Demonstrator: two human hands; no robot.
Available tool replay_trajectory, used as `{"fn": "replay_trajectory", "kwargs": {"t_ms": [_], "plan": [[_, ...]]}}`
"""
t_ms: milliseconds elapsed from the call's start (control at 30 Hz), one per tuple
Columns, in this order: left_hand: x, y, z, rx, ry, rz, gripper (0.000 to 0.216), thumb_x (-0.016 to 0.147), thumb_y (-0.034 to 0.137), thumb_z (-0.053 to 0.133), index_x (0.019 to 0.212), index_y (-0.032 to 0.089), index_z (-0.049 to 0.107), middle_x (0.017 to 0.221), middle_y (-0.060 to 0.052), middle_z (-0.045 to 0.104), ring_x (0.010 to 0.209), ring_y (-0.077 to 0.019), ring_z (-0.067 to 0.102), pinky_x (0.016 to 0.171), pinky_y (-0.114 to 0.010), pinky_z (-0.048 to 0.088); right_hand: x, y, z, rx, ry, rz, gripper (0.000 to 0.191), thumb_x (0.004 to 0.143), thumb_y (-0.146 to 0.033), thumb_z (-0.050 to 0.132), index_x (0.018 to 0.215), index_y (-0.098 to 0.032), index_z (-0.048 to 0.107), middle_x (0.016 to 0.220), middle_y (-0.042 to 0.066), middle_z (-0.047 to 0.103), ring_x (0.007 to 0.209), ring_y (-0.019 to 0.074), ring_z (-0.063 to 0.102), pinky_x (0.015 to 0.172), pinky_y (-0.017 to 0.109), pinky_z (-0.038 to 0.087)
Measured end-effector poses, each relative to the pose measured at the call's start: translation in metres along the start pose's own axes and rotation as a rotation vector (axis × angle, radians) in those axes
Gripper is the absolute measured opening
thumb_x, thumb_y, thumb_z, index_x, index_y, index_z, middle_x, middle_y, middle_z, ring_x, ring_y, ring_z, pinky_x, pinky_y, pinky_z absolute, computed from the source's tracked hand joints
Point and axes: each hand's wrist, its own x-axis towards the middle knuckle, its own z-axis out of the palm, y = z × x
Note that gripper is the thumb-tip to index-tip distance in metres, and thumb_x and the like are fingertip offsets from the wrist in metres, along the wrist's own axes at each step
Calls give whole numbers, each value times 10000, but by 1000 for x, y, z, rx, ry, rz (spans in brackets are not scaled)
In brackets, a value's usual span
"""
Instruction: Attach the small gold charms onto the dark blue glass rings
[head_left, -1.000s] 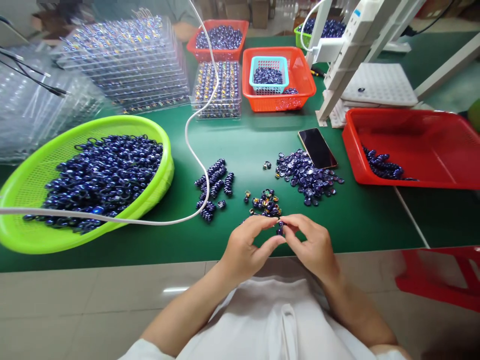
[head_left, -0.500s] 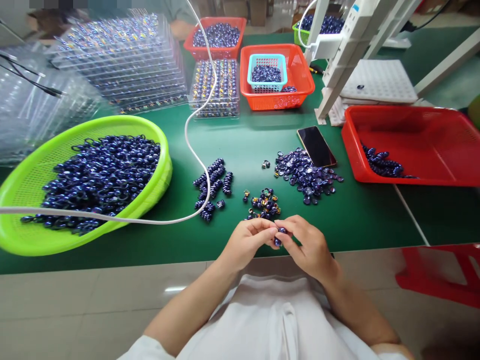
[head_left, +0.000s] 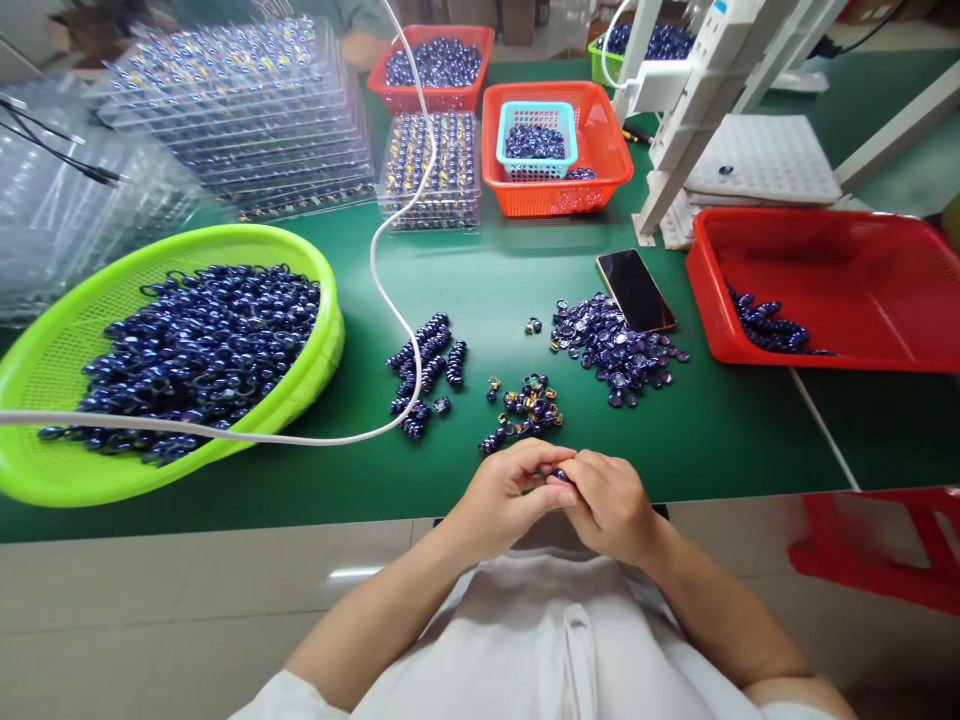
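My left hand [head_left: 506,498] and my right hand [head_left: 616,502] meet at the front edge of the table. Between their fingertips they pinch a small shiny dark-blue piece [head_left: 559,475], mostly covered by the fingers. Just beyond them lies a small heap of dark-blue pieces with gold-coloured parts [head_left: 531,405]. A short stacked row of dark-blue pieces [head_left: 492,440] lies beside my left hand. Farther right spreads a pile of dark-blue round caps [head_left: 619,350], partly touching a phone [head_left: 636,290]. Several stacked rows of blue rings [head_left: 429,350] lie to the left.
A green basket [head_left: 334,330] of blue rings stands left, crossed by a white cable [head_left: 379,280]. Stacked clear trays [head_left: 247,130], an orange basket [head_left: 615,180] and a metal post [head_left: 686,130] stand behind. A red tray [head_left: 862,280] is right. Another person's arm shows at the back.
My fingers have closed further over the blue piece, so less of it shows. The right-hand fingers have curled in, and the short row beside my left hand is now more visible.
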Motion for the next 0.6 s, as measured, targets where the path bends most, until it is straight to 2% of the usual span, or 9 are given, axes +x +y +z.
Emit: {"fn": "replay_trajectory", "kwargs": {"t_ms": [200,433,500,600], "plan": [[-3,-3,0,18,30,51,219,801,192,731,1018,165,742,899,-67,670,801,-167,638,744,-280,540,0,-4,4,-4,22,-17,119,951,-204,439,926,-188,554,658,34,600,569,174,563,536,299,439],[-10,-3,-11,-12,66,-27,275,758,235,777,1012,132,749,908,-96,700,811,-188,654,750,-307,557,1,-9,18,99,42,30,85,942,-188,478,942,-182,563,707,44,623,605,175,591,560,292,476],[-15,1,-18,5,100,-39,325,744,250,794,1044,136,741,927,-101,715,832,-198,668,763,-315,571,9,-14,22,156,17,45,115,953,-184,466,1003,-180,570,766,60,651,659,185,625,593,296,513],[-24,13,-32,88,167,-62,439,713,254,825,1125,152,714,951,-102,739,853,-211,688,750,-313,599,24,-23,21,283,-107,23,253,978,-169,426,1207,-170,534,957,109,689,853,209,675,730,331,575]]}}
